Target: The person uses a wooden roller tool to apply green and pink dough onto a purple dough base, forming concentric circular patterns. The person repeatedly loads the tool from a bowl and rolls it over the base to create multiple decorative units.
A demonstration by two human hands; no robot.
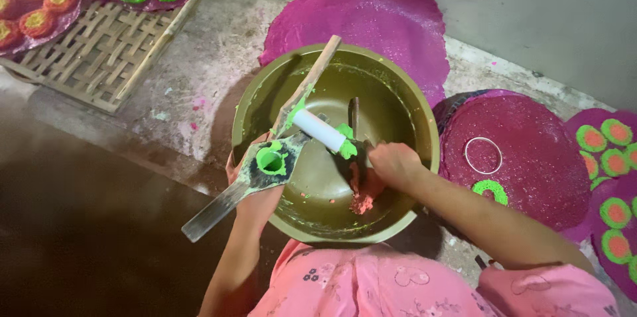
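Mid-press: left hand (pixel 255 201) clamps wooden press (pixel 265 158) over green bowl (pixel 424 131); right hand (pixel 393 161) fingers closed on white plunger (pixel 318 129) (green paste loaded); next needs steady push

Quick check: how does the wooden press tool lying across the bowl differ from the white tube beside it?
The long flat wooden press tool spans the olive-green metal bowl rim to rim and beyond; the short white plastic tube lies wholly inside it. The tool has a round hole packed with green paste; the tube carries paste only at its end. The left hand is under the tool; the right hand is by the tube's end. Both are smeared with bright green paste.
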